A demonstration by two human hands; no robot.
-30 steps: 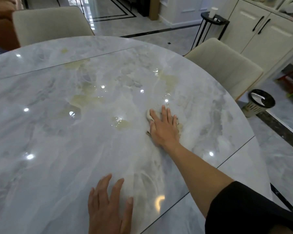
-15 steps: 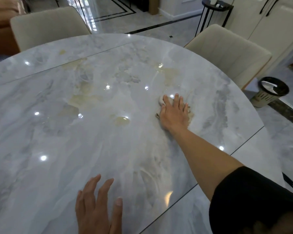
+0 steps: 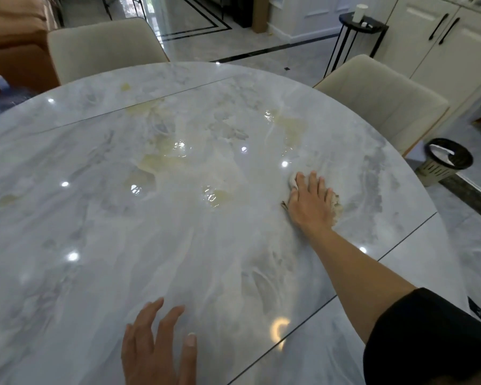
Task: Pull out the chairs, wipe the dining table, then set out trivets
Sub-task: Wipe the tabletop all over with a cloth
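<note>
A round grey marble dining table [image 3: 100, 245] fills the view, with several yellowish wet patches [image 3: 217, 197] near its middle. My right hand [image 3: 311, 202] lies flat with straight fingers on a crumpled whitish cloth [image 3: 336, 201], pressing it to the tabletop right of centre. The cloth is mostly hidden under the palm. My left hand [image 3: 159, 348] rests open on the table near the front edge. One cream chair [image 3: 100, 45] stands behind the table at the far left. Another cream chair [image 3: 383, 101] stands at the right.
A small black-rimmed bin [image 3: 447, 159] sits on the floor to the right of the table. A black side table [image 3: 361, 26] with a white cup stands by white cabinets [image 3: 439, 43]. An orange sofa [image 3: 14, 43] is at the far left.
My right hand has slid the cloth to the right across the tabletop. The left hand stays flat near the front edge.
</note>
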